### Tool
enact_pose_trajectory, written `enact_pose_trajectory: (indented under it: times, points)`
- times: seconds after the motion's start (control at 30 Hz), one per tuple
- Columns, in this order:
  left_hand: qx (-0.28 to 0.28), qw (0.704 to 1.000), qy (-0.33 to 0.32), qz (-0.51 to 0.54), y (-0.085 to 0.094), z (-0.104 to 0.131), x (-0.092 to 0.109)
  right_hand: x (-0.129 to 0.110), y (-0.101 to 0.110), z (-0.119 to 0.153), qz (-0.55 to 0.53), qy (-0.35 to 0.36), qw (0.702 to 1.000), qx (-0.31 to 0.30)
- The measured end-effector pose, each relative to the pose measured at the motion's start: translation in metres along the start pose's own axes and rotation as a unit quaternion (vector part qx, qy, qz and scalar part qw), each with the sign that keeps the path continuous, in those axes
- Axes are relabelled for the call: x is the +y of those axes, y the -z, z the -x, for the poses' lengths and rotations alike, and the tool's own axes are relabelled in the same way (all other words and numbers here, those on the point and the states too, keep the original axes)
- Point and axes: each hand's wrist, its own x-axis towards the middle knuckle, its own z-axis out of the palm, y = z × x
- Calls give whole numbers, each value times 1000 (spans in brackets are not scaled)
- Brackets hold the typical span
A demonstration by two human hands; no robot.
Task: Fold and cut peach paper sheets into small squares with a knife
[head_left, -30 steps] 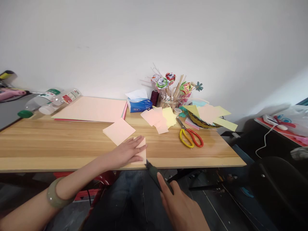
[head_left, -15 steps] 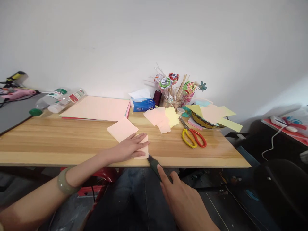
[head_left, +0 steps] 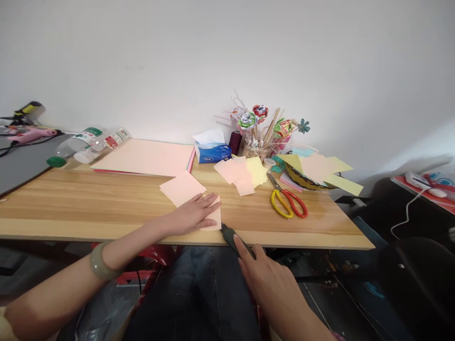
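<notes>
My left hand (head_left: 195, 214) lies flat with fingers spread on a small pink paper (head_left: 215, 219) near the table's front edge. In my right hand (head_left: 261, 272) is a dark green-handled tool (head_left: 232, 240), index finger stretched along it. The tool's dark tip touches or nearly touches the paper's lower right corner. Behind my left hand lie more pink square sheets (head_left: 182, 188), partly under the fingers.
Scissors (head_left: 284, 199) lie to the right, beside pink and yellow paper squares (head_left: 239, 173). Farther back are a large paper stack (head_left: 149, 158), a tissue pack (head_left: 213, 152), two bottles (head_left: 76, 144), a jar of paper flowers (head_left: 253, 147) and a basket of papers (head_left: 313, 182).
My right hand and the tool have moved slightly up and away from me, the tip now a little higher beside the paper's corner. The whole view has shifted slightly.
</notes>
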Motion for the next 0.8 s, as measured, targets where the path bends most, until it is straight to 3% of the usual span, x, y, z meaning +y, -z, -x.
enact_pose_trajectory:
  times: [0.43, 0.8]
  points:
    - [1, 1000, 8, 4, 2, 2, 2, 3, 3, 2, 0, -1, 1000, -11]
    - [-32, 999, 39, -2, 3, 0, 3, 3, 5, -6, -11, -12, 999, -42]
